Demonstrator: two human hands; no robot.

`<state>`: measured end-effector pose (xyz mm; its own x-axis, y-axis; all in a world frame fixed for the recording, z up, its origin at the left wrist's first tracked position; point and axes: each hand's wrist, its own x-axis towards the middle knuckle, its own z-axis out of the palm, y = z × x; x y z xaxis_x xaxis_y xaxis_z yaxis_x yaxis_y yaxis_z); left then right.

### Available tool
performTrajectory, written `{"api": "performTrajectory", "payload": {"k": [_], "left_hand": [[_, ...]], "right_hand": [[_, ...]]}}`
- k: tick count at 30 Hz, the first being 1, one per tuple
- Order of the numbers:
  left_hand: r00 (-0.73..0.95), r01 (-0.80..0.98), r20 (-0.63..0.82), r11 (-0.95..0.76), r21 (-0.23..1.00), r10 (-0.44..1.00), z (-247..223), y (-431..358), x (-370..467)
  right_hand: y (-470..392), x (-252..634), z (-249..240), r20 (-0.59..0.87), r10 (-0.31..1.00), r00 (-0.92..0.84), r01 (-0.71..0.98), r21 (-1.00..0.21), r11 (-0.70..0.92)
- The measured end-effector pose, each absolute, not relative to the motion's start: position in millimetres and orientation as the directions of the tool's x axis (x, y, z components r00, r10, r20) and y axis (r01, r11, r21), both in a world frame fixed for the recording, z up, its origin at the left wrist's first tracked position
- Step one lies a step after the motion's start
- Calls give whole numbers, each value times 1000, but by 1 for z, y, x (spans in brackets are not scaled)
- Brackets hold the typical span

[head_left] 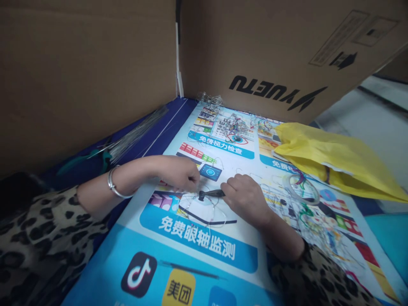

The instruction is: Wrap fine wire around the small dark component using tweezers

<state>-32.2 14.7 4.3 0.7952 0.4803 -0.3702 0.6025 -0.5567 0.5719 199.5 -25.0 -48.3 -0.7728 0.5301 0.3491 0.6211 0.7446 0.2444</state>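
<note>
My left hand (pixel 182 172), a silver bangle at its wrist, is closed in a pinch at what looks like a thin wire. My right hand (pixel 245 199) is wrapped round a dark tapered tool (pixel 212 194); its handle is hidden in my palm, so its exact kind is unclear. The blunt tip of the tool points left, just short of my left fingers. Fine looped wire (pixel 214 212) hangs or lies around the tip, over the printed poster sheet (pixel 127 242). A thin dark stick-like thing (pixel 191 270) lies nearer me on the sheet.
Cardboard walls (pixel 89 76) stand left and behind. Teal-handled pliers (pixel 103 160) and a bundle of straight wires (pixel 137 135) lie left. Tangled wires (pixel 236 126) lie at the back. A clear ring (pixel 315 196), more coloured wires (pixel 334 242) and a yellow bag (pixel 331 148) are right.
</note>
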Motion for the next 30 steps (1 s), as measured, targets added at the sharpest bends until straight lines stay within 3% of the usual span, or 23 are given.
{"api": "performTrajectory", "payload": {"k": [10,22,30], "left_hand": [[768,637,-314,-616,463,558,5,15,-29],[802,588,-318,-575,569,506,9,12,-28],[779,624,-353,-597,504,518,13,13,-27]], "right_hand": [[-21,202,-51,371,548,-749,645,224,731],[-22,200,-49,363,540,-759,636,238,734],[-22,201,-49,346,532,-773,624,260,737]]}}
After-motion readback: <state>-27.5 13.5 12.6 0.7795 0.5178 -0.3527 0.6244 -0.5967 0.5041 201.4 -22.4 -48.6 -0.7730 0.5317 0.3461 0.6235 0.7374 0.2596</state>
